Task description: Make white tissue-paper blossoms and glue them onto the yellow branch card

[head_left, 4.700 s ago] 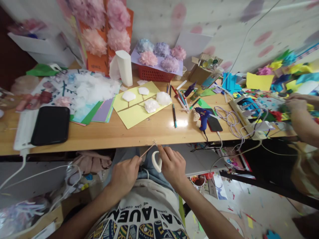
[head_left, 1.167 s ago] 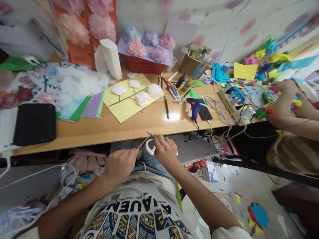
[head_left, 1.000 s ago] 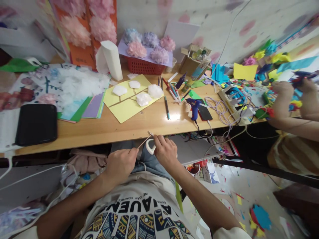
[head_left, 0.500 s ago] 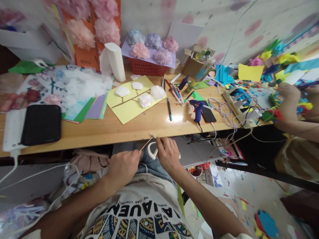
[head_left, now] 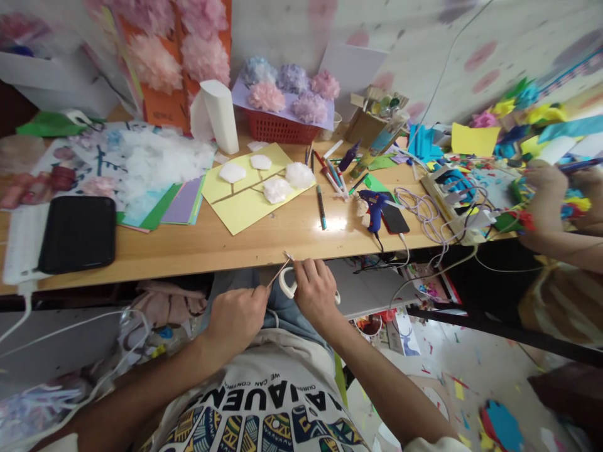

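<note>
Closed round a thin wooden stick [head_left: 279,272], my left hand [head_left: 238,319] is just below the table's front edge. The stick slants up to the right, and its far end meets a small whitish tip at my right fingers. My right hand [head_left: 315,290] is closed around white-handled scissors [head_left: 286,284], whose loops stick out on both sides; the blades are mostly hidden. On the table beyond lies a yellow sheet [head_left: 235,216] with a drawn branch, white paper shapes and two fluffy white puffs [head_left: 277,189].
A blue glue gun [head_left: 374,208], phone [head_left: 394,216], pens [head_left: 321,207] and power strip [head_left: 447,204] lie to the right. Another person's hands [head_left: 546,188] are at far right. A black device [head_left: 78,234], coloured paper and a paper roll [head_left: 220,117] are to the left.
The stick has tilted slightly and my left hand has shifted a little. My right hand has moved slightly left, still around the scissors.
</note>
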`<state>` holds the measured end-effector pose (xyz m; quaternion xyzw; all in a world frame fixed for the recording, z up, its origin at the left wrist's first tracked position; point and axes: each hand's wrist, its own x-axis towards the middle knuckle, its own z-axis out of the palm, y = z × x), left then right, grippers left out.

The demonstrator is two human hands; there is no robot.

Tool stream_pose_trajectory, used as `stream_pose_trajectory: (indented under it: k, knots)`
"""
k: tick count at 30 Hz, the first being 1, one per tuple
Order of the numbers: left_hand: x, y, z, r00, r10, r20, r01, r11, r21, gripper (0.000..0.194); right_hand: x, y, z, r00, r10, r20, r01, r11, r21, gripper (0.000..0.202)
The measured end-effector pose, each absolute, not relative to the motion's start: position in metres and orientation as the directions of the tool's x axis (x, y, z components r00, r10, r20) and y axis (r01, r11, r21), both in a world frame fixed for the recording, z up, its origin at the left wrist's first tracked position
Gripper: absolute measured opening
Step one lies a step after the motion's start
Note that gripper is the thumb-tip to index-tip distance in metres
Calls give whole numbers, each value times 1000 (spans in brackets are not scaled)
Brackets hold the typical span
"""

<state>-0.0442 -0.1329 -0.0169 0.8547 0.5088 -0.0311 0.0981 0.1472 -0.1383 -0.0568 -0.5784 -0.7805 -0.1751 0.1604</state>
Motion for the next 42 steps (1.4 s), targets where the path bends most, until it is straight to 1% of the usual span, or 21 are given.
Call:
stream_pose_trajectory:
  k: [4, 8, 11, 16, 19, 22, 25, 30, 33, 36, 39, 42]
  knots:
    - [-44, -130, -13, 446, 876, -183, 894, -428, 132, 40, 153, -145, -59, -286, 846, 449, 958, 267, 107, 19]
    - [-40, -131, -8, 491, 838, -239, 871, -466, 156, 35, 152, -146, -59, -292, 849, 440, 956, 265, 123, 20]
    - [-39, -131, -9, 490, 836, -248, 872, -468, 144, 33, 145, -142, -59, -276, 864, 422, 961, 242, 135, 18]
    - [-44, -130, -17, 459, 863, -210, 888, -436, 150, 36, 145, -139, -58, -290, 863, 413, 957, 264, 122, 16]
    - [-46, -132, -16, 436, 869, -234, 900, -413, 141, 40, 148, -139, -58, -332, 840, 430, 943, 300, 141, 18]
    - [-47, -132, -12, 390, 885, -254, 920, -367, 134, 44, 149, -139, -58, -351, 842, 411, 936, 309, 165, 18]
    - [-43, -126, -8, 355, 906, -232, 933, -325, 157, 38, 148, -138, -58, -349, 854, 386, 937, 310, 161, 17]
    - [-30, -110, -3, 386, 903, -191, 909, -336, 247, 35, 145, -137, -56, -332, 861, 385, 943, 293, 159, 14]
    - [-25, -107, -7, 430, 885, -179, 893, -386, 233, 33, 145, -135, -56, -322, 859, 397, 946, 273, 178, 15]
    - [-23, -110, -17, 473, 869, -143, 873, -441, 211, 33, 146, -134, -56, -334, 860, 385, 942, 296, 156, 17]
    - [-22, -114, -22, 473, 872, -128, 872, -442, 212, 35, 146, -134, -57, -322, 870, 374, 947, 303, 110, 16]
    - [-21, -115, -21, 464, 873, -147, 876, -428, 220, 33, 145, -133, -58, -324, 860, 394, 945, 309, 104, 14]
